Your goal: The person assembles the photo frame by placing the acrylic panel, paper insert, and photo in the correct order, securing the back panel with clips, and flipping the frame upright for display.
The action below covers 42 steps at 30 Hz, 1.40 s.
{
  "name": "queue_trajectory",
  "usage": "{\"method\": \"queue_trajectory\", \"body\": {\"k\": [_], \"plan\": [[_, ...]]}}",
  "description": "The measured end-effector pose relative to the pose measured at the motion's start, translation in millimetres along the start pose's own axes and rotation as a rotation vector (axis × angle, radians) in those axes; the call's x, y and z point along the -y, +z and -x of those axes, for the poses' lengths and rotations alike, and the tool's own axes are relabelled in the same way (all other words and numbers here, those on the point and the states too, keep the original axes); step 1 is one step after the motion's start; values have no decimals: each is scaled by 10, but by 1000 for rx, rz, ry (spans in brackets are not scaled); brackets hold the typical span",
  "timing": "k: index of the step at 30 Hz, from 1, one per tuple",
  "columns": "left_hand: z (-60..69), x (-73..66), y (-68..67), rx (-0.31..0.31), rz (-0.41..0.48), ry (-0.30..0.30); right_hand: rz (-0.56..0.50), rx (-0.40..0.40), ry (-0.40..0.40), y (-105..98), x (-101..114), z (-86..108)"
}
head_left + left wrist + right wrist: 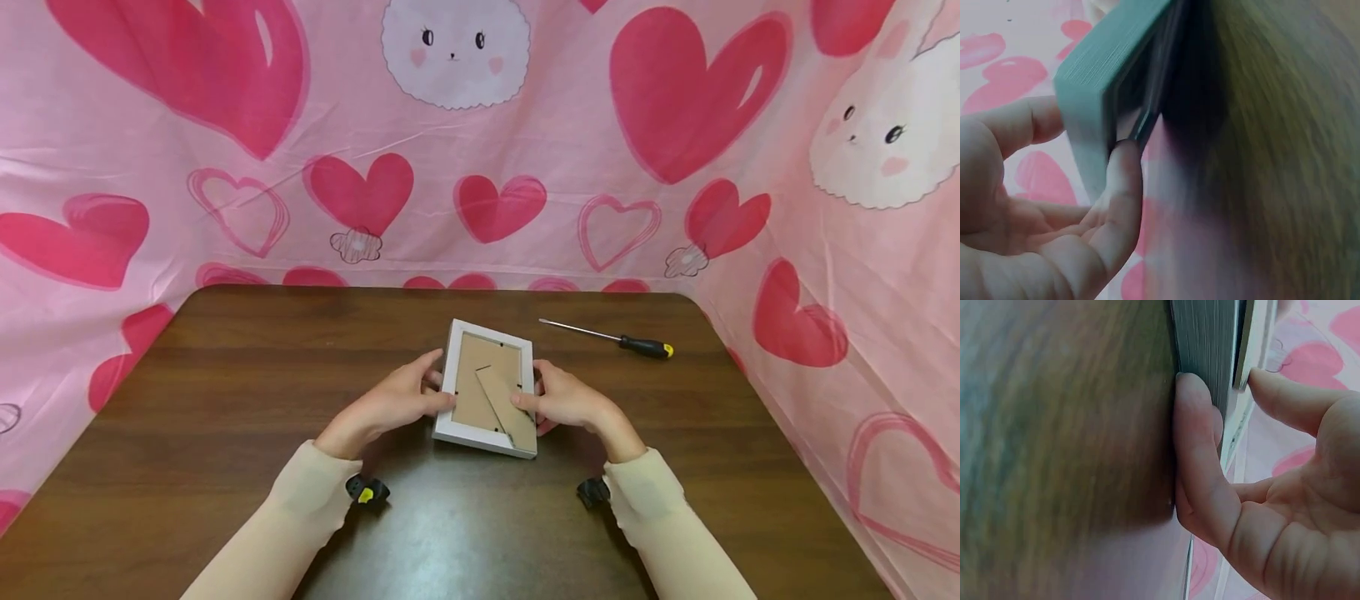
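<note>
A white picture frame, its brown backing board facing up, is tilted a little above the middle of the table. A slanted easel stand crosses the board, and small dark tabs sit at the board's edges. My left hand grips the left edge, thumb on the rim; its fingers also show around the frame in the left wrist view. At the right edge my right hand holds the frame, its thumb on the stand. In the right wrist view, fingers press the frame's side.
A screwdriver with a black and yellow handle lies on the brown wooden table, behind and to the right of the frame. Pink heart-print cloth hangs along the table's back and sides.
</note>
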<state>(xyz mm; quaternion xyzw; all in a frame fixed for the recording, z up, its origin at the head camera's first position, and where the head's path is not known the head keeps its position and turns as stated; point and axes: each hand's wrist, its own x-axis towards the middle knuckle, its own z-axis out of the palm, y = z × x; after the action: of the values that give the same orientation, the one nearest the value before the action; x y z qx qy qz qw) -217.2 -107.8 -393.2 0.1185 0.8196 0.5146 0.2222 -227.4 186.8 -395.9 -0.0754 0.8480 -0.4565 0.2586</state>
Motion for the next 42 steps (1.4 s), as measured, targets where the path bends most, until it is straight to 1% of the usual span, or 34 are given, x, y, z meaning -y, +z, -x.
{"method": "queue_trajectory", "body": {"k": [2,4,7,11,14,19,23,26,31,37,42], "plan": [[10,-46,16,-25,18,-2,6,1,3,-18,6,7],[19,-86,37,-37,44,2,7,1,8,-25,9,8],[20,-117,78,-55,58,22,6,-1,9,-21,14,10],[25,-122,127,-79,-12,49,17,-15,17,0,-3,-9],[39,-130,145,-99,-53,45,35,-20,24,15,-13,-24],[52,-164,141,-133,-45,55,54,-22,33,24,5,-17],[68,-211,128,-170,-63,64,60,-30,30,17,6,-15],[95,-257,111,-197,-85,71,65,-43,17,8,12,-7],[144,-317,83,-239,-136,95,73,-102,-20,-10,11,-6],[180,-359,45,-308,-214,120,18,-153,-78,-56,16,-30],[198,-370,21,-370,-232,153,9,-196,-114,-112,52,-20]]}}
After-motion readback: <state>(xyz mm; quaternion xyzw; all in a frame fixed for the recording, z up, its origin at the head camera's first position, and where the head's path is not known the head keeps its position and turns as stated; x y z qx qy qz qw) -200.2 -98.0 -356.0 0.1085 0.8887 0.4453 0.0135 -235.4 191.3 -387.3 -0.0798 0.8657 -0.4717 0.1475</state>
